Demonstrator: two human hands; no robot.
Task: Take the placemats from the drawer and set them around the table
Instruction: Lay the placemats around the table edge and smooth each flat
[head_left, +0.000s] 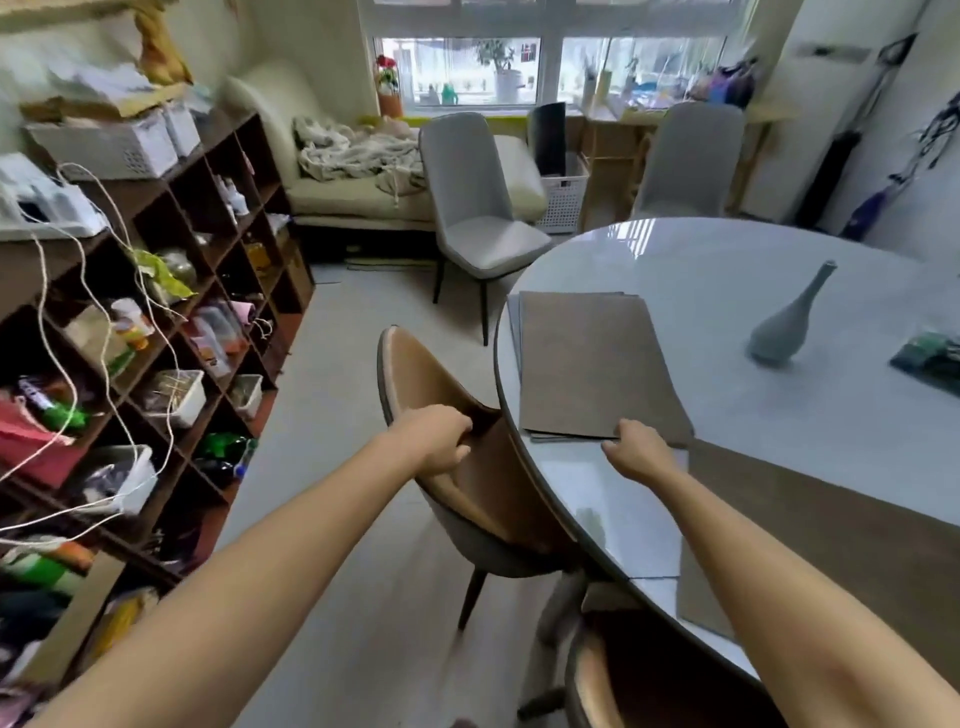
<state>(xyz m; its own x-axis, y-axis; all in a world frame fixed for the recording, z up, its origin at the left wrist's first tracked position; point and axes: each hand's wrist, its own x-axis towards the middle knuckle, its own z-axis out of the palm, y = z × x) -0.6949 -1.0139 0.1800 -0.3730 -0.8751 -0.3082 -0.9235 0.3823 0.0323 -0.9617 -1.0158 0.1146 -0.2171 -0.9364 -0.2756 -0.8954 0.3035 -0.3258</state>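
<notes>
A stack of brown-grey placemats (589, 364) lies on the left part of the round grey table (779, 426). My right hand (641, 449) grips the near edge of that stack. Another brown placemat (831, 535) lies flat on the table at the near right, under my right forearm. My left hand (439, 439) is closed on the top edge of the brown chair back (441, 384) that stands beside the table.
A grey vase (784, 325) stands mid-table, a dark green packet (930, 356) at the right edge. Grey chairs (475, 208) stand at the far side. A cluttered brown shelf unit (171, 312) with loose white cords fills the left. Another chair (649, 675) is at the bottom.
</notes>
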